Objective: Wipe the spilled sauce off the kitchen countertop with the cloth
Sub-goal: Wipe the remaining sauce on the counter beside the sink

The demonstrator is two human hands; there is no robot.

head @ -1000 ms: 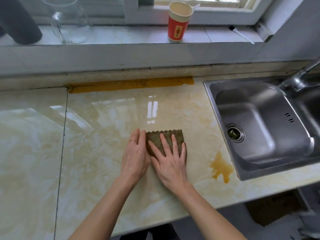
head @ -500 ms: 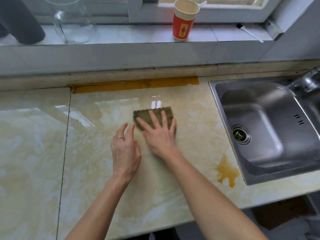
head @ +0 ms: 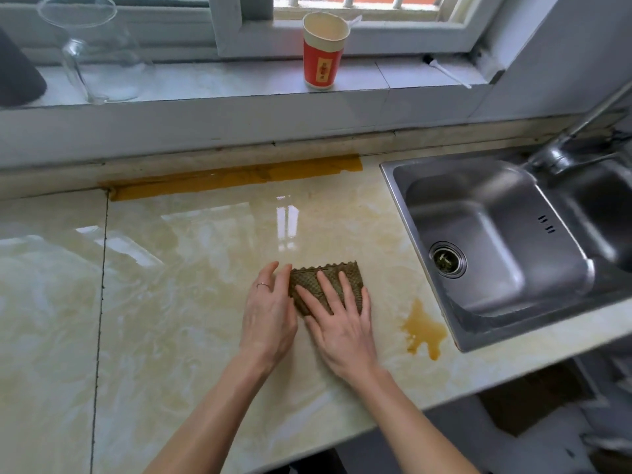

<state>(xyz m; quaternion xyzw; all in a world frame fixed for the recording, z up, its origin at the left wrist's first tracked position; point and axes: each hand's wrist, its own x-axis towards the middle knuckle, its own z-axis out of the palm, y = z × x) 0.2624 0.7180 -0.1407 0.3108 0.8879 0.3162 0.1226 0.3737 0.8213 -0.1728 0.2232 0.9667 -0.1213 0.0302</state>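
Now, starting at my far left, a clear glass jar (head: 92, 53) stands on the window ledge, and below it the pale marbled countertop (head: 171, 302) stretches glossy toward me. A strip of amber tape (head: 236, 177) runs along the back edge where the counter meets the wall. Coming across to the middle, my left hand (head: 268, 316) lies flat on the stone, fingers together and stretched out, a ring on one of them, its fingertips touching the left edge of the cloth (head: 328, 278). The cloth is a dark green woven piece with a scalloped far edge, lying flat on the counter. My right hand (head: 342, 323) presses down on top of it, palm down and fingers spread, gripping nothing, just pinning the fabric to the surface. Up on the ledge behind, a red and cream paper cup (head: 323, 51) stands upright. Just right of my right hand, apart from the cloth, sits the brown sauce spill (head: 422, 328), untouched, close to the sink's rim. Farthest right is the steel sink (head: 506, 234), drain visible, with the tap (head: 561, 152) above it.
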